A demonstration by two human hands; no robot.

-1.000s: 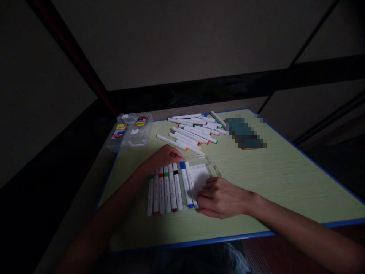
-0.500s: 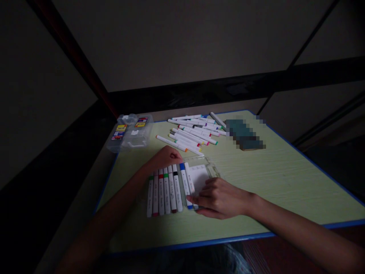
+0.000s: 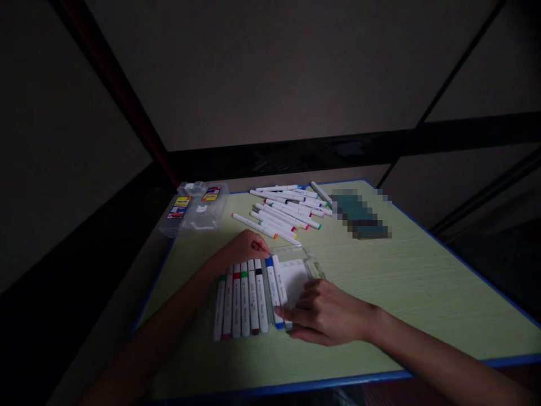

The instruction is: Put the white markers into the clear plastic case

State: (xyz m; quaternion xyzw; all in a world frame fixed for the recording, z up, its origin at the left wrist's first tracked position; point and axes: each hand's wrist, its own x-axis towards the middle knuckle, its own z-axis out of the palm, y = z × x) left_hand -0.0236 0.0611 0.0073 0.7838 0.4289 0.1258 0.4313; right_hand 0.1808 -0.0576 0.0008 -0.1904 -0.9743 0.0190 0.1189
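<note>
A clear plastic marker case point(image 3: 315, 268) lies open on the table, with a white sheet in its right part. White markers with coloured bands lie side by side in its left part point(image 3: 244, 301). Right of them is a blue-capped marker point(image 3: 273, 287), beside another white marker point(image 3: 279, 282). My left hand point(image 3: 247, 246) is curled, its fingertips at the upper blue end of the blue-capped marker. Across the case's right side rests my right hand point(image 3: 323, 313), its index finger on that marker's lower end, thumb just below and other fingers bent.
A loose pile of white markers point(image 3: 283, 208) lies beyond the case. At the table's far left is an empty clear plastic box point(image 3: 198, 217) with labels. A blurred-out dark green object point(image 3: 359, 214) lies at the right. The table point(image 3: 401, 287) has a blue edge.
The view has tilted slightly, so everything sits a little lower. Both hands stay at the blue-capped marker, with the left fingertips still at its upper end.
</note>
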